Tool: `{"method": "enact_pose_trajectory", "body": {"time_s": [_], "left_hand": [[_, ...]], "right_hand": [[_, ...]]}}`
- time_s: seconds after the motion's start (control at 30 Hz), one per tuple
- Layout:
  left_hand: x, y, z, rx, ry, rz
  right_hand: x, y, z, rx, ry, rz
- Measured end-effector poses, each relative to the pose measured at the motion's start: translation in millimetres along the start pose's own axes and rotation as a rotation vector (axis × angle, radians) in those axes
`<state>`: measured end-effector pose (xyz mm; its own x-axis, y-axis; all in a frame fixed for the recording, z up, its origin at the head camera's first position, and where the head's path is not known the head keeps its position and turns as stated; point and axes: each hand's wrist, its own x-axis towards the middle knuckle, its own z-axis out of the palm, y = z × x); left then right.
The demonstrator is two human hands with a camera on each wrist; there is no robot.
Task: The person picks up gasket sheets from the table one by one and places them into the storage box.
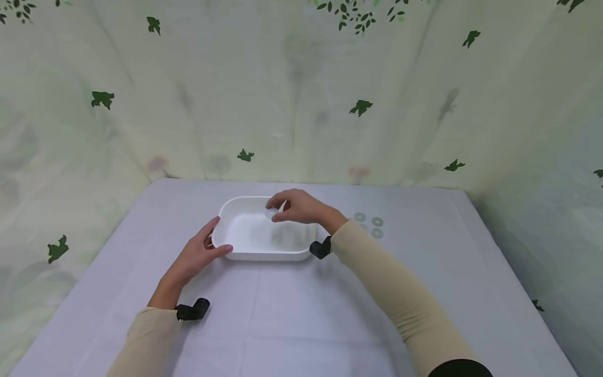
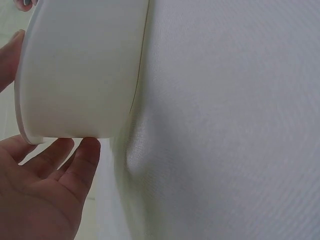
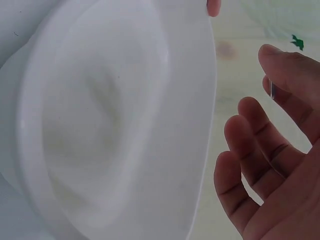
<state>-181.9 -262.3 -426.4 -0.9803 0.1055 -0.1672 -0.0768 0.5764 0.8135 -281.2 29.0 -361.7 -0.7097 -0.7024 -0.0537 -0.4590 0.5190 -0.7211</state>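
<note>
A white oblong basin (image 1: 268, 256) sits on the table. My left hand (image 1: 195, 256) holds its left end, the thumb on the near rim and the fingers against the end wall; in the left wrist view the fingertips (image 2: 87, 147) press that wall. Above the far side of the basin, my right hand (image 1: 301, 207) pinches a small, pale, see-through washer (image 1: 270, 212) between thumb and fingers. The right wrist view shows this washer (image 3: 271, 89) edge-on as a thin sliver, with the other fingers (image 3: 240, 150) loosely bent.
Several similar washers (image 1: 377, 221) lie flat on the table right of the basin, some partly hidden by the right forearm. A white cloth (image 1: 282, 314) covers the table. A pale curtain with green leaf prints (image 1: 301, 104) hangs behind it.
</note>
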Motion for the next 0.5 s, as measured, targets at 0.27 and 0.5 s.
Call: {"method": "enact_pose_trajectory", "body": {"time_s": [0.27, 0.5], "left_hand": [[-1.2, 2.2, -2.2, 0.044, 0.007, -0.027], [-0.4, 0.8, 0.7, 0.013, 0.004, -0.021]], "right_hand": [[4.9, -3.4, 0.7, 0.009, -0.014, -0.004], [8.4, -5.1, 7.1, 0.016, -0.029, 0.013]]}}
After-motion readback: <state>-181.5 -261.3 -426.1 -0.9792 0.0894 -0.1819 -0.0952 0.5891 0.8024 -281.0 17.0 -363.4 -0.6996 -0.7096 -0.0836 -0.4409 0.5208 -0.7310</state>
